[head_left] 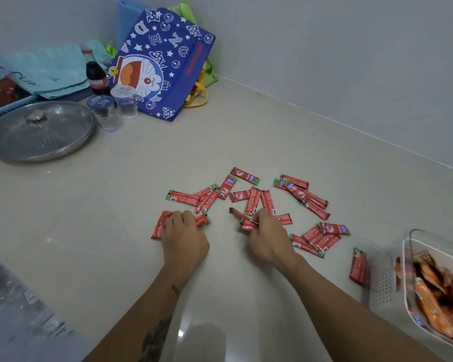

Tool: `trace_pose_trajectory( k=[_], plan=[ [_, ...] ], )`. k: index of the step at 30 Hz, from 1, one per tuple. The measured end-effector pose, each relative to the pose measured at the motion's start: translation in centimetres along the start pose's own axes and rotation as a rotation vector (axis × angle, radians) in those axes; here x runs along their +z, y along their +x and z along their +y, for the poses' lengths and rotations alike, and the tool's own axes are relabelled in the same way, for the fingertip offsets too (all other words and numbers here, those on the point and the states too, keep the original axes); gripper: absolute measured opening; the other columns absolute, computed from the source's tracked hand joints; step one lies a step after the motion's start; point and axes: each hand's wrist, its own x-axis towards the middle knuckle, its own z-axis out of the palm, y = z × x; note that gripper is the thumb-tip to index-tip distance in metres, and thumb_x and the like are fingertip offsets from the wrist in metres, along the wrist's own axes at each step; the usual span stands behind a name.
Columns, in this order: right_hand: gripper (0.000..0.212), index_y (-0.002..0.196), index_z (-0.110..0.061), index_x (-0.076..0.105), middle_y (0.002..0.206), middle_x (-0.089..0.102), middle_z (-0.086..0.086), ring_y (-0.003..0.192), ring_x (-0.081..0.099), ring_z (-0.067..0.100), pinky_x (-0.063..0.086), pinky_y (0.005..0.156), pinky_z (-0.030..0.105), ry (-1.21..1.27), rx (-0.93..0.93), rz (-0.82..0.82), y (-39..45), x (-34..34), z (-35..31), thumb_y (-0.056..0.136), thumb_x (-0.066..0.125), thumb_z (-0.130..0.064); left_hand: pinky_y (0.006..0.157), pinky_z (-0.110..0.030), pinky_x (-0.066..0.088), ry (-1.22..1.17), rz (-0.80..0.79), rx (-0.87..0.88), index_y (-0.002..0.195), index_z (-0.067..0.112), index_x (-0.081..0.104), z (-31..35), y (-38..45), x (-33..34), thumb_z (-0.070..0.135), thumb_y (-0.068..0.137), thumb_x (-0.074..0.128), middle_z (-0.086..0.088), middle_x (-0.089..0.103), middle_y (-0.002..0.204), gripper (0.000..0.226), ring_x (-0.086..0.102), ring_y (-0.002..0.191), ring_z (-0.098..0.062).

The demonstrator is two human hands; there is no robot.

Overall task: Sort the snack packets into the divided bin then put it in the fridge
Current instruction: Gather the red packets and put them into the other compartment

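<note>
Gathering red packets (249,197) on the floor, the left hand (185,237) grips 2 and the right hand (268,237) pinches a few, while the bin (409,262) sits far right, nearer the right hand.

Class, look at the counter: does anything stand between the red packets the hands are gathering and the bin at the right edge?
Only more packets. The loose red packets and one stray packet beside the bin lie on that stretch of counter. Nothing tall blocks it. Left hand and right hand are already on packets.
</note>
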Motion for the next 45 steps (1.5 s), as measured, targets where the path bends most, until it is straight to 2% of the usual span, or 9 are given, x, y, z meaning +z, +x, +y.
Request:
trace_pose_trajectory(
  k=[3, 7, 13, 21, 25, 32, 35, 38, 45],
  plan=[
    [0.016, 0.104, -0.016, 0.055, 0.103, 0.06, 0.006, 0.086, 0.056, 0.018, 0.051, 0.075, 0.038, 0.081, 0.043, -0.042, 0.8, -1.9, -0.1, 0.09, 0.055, -0.007, 0.067, -0.044, 0.045, -0.151, 0.149, -0.01, 0.103, 0.0, 0.054, -2.1, 0.9, -0.9, 0.008, 0.077, 0.054, -0.018, 0.061, 0.084, 0.027, 0.057, 0.075, -0.039],
    [0.038, 0.131, -0.019, 0.047, 0.117, 0.056, 0.008, 0.096, 0.056, 0.024, 0.051, 0.078, 0.036, -0.081, 0.084, -0.23, 1.3, -3.6, -0.4, 0.094, 0.055, -0.018, 0.069, -0.041, 0.041, -0.213, 0.219, -0.038, 0.108, 0.008, 0.053, -4.2, 1.5, -2.9, 0.011, 0.079, 0.05, -0.01, 0.06, 0.083, 0.029, 0.055, 0.076, -0.035],
    [0.031, 0.118, -0.018, 0.05, 0.102, 0.057, 0.003, 0.091, 0.056, 0.022, 0.049, 0.078, 0.037, -0.061, 0.033, -0.159, 2.3, -2.8, -1.1, 0.089, 0.062, -0.018, 0.09, -0.045, 0.04, -0.021, -0.044, -0.293, 0.119, 0.008, 0.047, -5.6, 1.8, -2.4, 0.04, 0.088, 0.059, -0.014, 0.057, 0.117, 0.046, 0.054, 0.108, -0.036],
    [0.058, 0.144, -0.014, 0.036, 0.138, 0.039, 0.015, 0.129, 0.043, 0.034, 0.045, 0.102, 0.047, -0.125, -0.045, -0.057, 3.3, 1.4, -0.7, 0.09, 0.055, -0.011, 0.075, -0.043, 0.04, -0.051, 0.001, -0.08, 0.101, 0.007, 0.057, -5.2, 1.5, -1.0, 0.011, 0.082, 0.06, -0.012, 0.054, 0.103, 0.019, 0.05, 0.095, -0.035],
    [0.058, 0.139, -0.011, 0.038, 0.13, 0.042, 0.014, 0.117, 0.049, 0.031, 0.047, 0.093, 0.041, -0.226, -0.06, -0.021, 3.1, 2.4, -0.7, 0.086, 0.061, -0.013, 0.073, -0.042, 0.044, -0.232, 0.018, 0.02, 0.104, 0.009, 0.052, -3.5, 2.3, -1.4, 0.006, 0.085, 0.053, -0.011, 0.061, 0.094, 0.019, 0.054, 0.087, -0.033],
    [0.034, 0.119, -0.013, 0.052, 0.118, 0.051, 0.007, 0.105, 0.051, 0.025, 0.05, 0.091, 0.043, -0.25, -0.078, -0.009, 2.0, 1.7, 0.0, 0.089, 0.052, -0.029, 0.093, -0.04, 0.042, -0.283, -0.081, 0.09, 0.127, 0.014, 0.048, 0.9, 6.4, -0.9, 0.033, 0.088, 0.063, -0.007, 0.057, 0.122, 0.046, 0.05, 0.113, -0.03],
    [0.019, 0.104, -0.019, 0.049, 0.093, 0.059, 0.001, 0.085, 0.058, 0.022, 0.053, 0.081, 0.045, -0.07, 0.013, 0.102, 1.2, 0.3, 1.3, 0.091, 0.044, -0.031, 0.091, -0.039, 0.044, -0.109, -0.185, 0.053, 0.121, 0.015, 0.051, 1.3, 7.4, 0.1, 0.051, 0.08, 0.068, -0.006, 0.056, 0.117, 0.057, 0.051, 0.111, -0.029],
    [0.019, 0.103, -0.018, 0.044, 0.09, 0.06, 0.003, 0.081, 0.059, 0.025, 0.052, 0.076, 0.044, 0.054, 0.229, 0.169, 1.2, -1.9, 3.1, 0.092, 0.045, -0.033, 0.087, -0.039, 0.044, -0.091, -0.146, 0.1, 0.117, 0.014, 0.054, 1.4, 7.1, 1.1, 0.044, 0.083, 0.066, -0.006, 0.055, 0.111, 0.047, 0.052, 0.107, -0.029],
    [0.073, 0.141, -0.001, 0.026, 0.114, 0.058, 0.011, 0.106, 0.06, 0.031, 0.052, 0.09, 0.045, 0.152, 0.499, 0.013, 4.1, -2.9, 3.0, 0.086, 0.059, -0.034, 0.078, -0.04, 0.046, -0.192, -0.049, 0.197, 0.104, 0.005, 0.06, 1.1, 6.5, 1.7, 0.013, 0.075, 0.061, -0.008, 0.05, 0.105, 0.03, 0.05, 0.095, -0.03]
  ],
)
